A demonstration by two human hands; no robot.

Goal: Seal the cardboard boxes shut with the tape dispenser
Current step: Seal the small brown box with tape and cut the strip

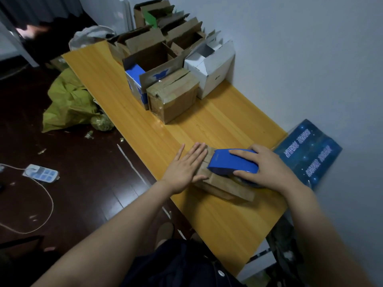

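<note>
Right hand (267, 168) is curling round the blue tape dispenser (230, 162), fingers over its top and thumb on its near side, and pressing it onto the small cardboard box (226, 186) at the near end of the worktop (207, 125). Left hand (186, 168) is lying flat with straight fingers on the box's left part, holding nothing and steadying it. Whether tape is already running along the seam is hidden under the dispenser. Farther along, a brown box (174, 98) is looking closed and glossy with tape, probably finished. Beside it a blue-and-white box (134, 79), a white box (211, 67) and several brown boxes (145, 41) are standing with flaps open, so most of the sealing seems left.
</note>
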